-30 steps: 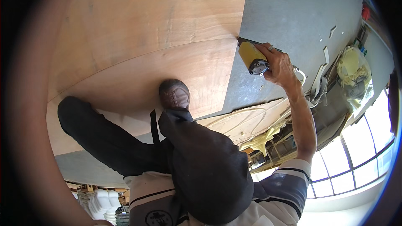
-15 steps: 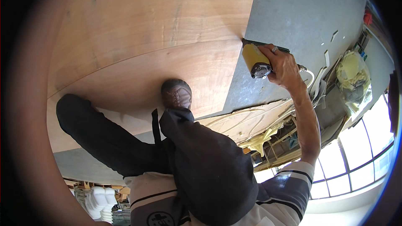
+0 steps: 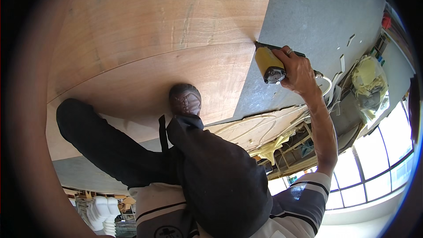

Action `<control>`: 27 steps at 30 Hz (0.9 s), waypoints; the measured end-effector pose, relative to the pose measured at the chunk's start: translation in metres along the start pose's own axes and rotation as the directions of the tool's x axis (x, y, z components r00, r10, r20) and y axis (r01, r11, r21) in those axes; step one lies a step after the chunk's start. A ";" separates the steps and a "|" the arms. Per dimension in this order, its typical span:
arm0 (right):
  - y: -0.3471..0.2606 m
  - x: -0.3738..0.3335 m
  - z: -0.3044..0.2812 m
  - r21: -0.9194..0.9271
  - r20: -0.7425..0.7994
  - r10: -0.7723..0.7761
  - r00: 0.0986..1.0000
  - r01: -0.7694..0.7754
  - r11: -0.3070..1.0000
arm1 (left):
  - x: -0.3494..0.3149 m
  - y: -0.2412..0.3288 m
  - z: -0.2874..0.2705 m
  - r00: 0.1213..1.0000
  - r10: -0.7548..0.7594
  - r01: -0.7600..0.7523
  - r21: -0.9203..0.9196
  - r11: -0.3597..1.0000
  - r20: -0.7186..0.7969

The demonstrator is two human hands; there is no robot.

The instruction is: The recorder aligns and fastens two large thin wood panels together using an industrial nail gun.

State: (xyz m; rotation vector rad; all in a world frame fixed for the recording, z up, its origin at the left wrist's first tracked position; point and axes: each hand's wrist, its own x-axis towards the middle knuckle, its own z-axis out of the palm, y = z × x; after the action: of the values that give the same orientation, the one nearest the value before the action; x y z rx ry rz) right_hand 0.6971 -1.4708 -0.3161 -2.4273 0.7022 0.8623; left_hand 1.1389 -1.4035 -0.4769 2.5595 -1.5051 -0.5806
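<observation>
My right hand [image 3: 300, 71] grips a yellow and black power tool [image 3: 269, 64]. The tool's nose rests against the right edge of a large plywood sheet [image 3: 176, 31] that lies on the grey floor [image 3: 317, 13]. A light hose [image 3: 328, 86] trails from the tool's rear past my wrist. My dark-trousered leg and brown shoe [image 3: 185, 99] rest on the plywood's near part. My left hand is out of sight.
A second plywood sheet [image 3: 145, 79] overlaps the first along a curved seam. Pale wood offcuts [image 3: 264, 132] are piled at the sheet's near right corner. A yellow bag [image 3: 368, 79] and clutter sit at the right. Windows [image 3: 379, 167] lie beyond. White plastic containers [image 3: 99, 211] stand at lower left.
My right hand and the tool have shifted slightly to the right along the plywood's edge. My leg and shoe stay where they were.
</observation>
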 end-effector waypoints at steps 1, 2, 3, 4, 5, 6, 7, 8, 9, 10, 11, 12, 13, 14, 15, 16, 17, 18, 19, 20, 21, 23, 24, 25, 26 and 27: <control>0.000 0.000 0.001 0.013 -0.006 -0.002 1.000 0.002 1.000 | -0.001 0.000 0.001 1.000 0.001 -0.001 -0.003 1.000 -0.005; 0.000 0.001 0.002 0.027 -0.011 -0.004 1.000 0.004 1.000 | -0.001 -0.001 0.001 1.000 0.001 -0.001 -0.006 1.000 -0.011; 0.001 0.002 0.001 0.027 -0.010 -0.005 1.000 0.005 1.000 | -0.002 -0.001 0.002 1.000 0.002 -0.002 -0.009 1.000 -0.016; 0.002 0.002 0.000 0.011 -0.007 -0.016 1.000 0.016 1.000 | -0.003 -0.001 0.003 1.000 0.005 -0.005 -0.014 1.000 -0.020; 0.002 0.002 -0.001 -0.005 -0.004 -0.027 1.000 0.027 1.000 | -0.003 -0.001 0.004 1.000 0.007 -0.008 -0.019 1.000 -0.024; 0.002 0.002 -0.002 -0.005 -0.002 -0.026 1.000 0.025 1.000 | -0.004 0.000 0.005 1.000 0.010 -0.010 -0.024 1.000 -0.028; 0.002 0.004 -0.002 0.004 0.005 -0.028 1.000 0.028 1.000 | -0.005 0.000 0.006 0.999 0.011 -0.012 -0.028 1.000 -0.033; 0.001 0.005 -0.003 0.013 0.011 -0.031 0.999 0.031 0.999 | -0.006 0.000 0.006 0.999 0.013 -0.014 -0.031 0.999 -0.039; 0.000 0.006 -0.004 0.013 0.012 -0.032 0.999 0.031 0.999 | -0.006 0.000 0.007 0.999 0.014 -0.016 -0.035 0.999 -0.044; -0.002 0.007 -0.006 0.001 0.022 -0.044 0.999 0.044 0.999 | -0.007 0.000 0.008 0.999 0.014 -0.016 -0.039 0.999 -0.051; -0.002 0.008 -0.007 -0.012 0.032 -0.056 0.998 0.056 0.998 | -0.008 0.000 0.008 0.998 0.014 -0.017 -0.043 0.999 -0.058; -0.001 0.008 -0.007 -0.014 0.033 -0.057 0.998 0.057 0.998 | -0.009 -0.001 0.008 0.998 0.014 -0.017 -0.048 0.999 -0.065; 0.000 0.007 -0.005 -0.005 0.034 -0.054 0.998 0.054 0.999 | -0.009 0.000 0.009 0.997 0.015 -0.019 -0.053 0.998 -0.072; 0.000 0.006 -0.005 0.004 0.036 -0.051 0.998 0.051 0.999 | -0.010 0.000 0.010 0.997 0.016 -0.021 -0.058 0.998 -0.078; 0.000 0.007 -0.006 0.002 0.036 -0.051 0.998 0.051 0.999 | -0.010 0.001 0.010 0.996 0.017 -0.023 -0.063 0.998 -0.086; -0.002 0.009 -0.006 0.013 0.036 -0.038 0.999 0.038 0.999 | -0.011 0.001 0.010 0.996 0.019 -0.025 -0.067 0.997 -0.091; -0.003 0.010 -0.006 0.024 0.037 -0.026 0.999 0.025 0.999 | -0.012 0.001 0.011 0.995 0.021 -0.028 -0.070 0.997 -0.096; -0.003 0.010 -0.006 0.024 0.037 -0.026 0.999 0.025 0.999 | -0.013 0.001 0.011 0.995 0.023 -0.031 -0.073 0.997 -0.101; -0.002 0.010 -0.005 0.034 0.024 -0.042 0.999 0.041 0.999 | -0.013 0.002 0.011 0.994 0.025 -0.034 -0.077 0.996 -0.109; -0.002 0.010 -0.005 0.043 0.011 -0.058 0.998 0.058 0.997 | -0.013 0.002 0.011 0.993 0.027 -0.037 -0.081 0.996 -0.117; -0.001 0.011 -0.004 0.042 0.009 -0.058 0.998 0.057 0.997 | -0.013 0.002 0.011 0.992 0.029 -0.040 -0.084 0.996 -0.125; 0.001 0.010 -0.004 0.064 0.028 -0.044 0.999 0.042 0.997 | -0.016 0.004 0.012 0.990 0.032 -0.045 -0.093 0.995 -0.137; 0.001 0.012 -0.004 0.063 0.028 -0.043 0.999 0.041 0.997 | -0.016 0.005 0.013 0.989 0.034 -0.049 -0.097 0.994 -0.142; 0.000 0.015 -0.005 0.046 0.040 -0.062 0.997 0.061 0.997 | -0.018 0.006 0.014 0.988 0.037 -0.052 -0.101 0.993 -0.147; -0.001 0.017 -0.005 0.029 0.052 -0.082 0.995 0.081 0.996 | -0.019 0.006 0.015 0.988 0.040 -0.056 -0.105 0.993 -0.152; 0.000 0.017 -0.004 0.030 0.053 -0.081 0.995 0.079 0.996 | -0.020 0.007 0.015 0.987 0.042 -0.059 -0.109 0.992 -0.156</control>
State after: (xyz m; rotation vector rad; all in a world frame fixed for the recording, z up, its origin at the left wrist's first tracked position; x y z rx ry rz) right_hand 0.7101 -1.4780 -0.3251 -2.3811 0.5890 0.8768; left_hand 1.1187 -1.3884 -0.4837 2.4129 -1.4387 -0.4374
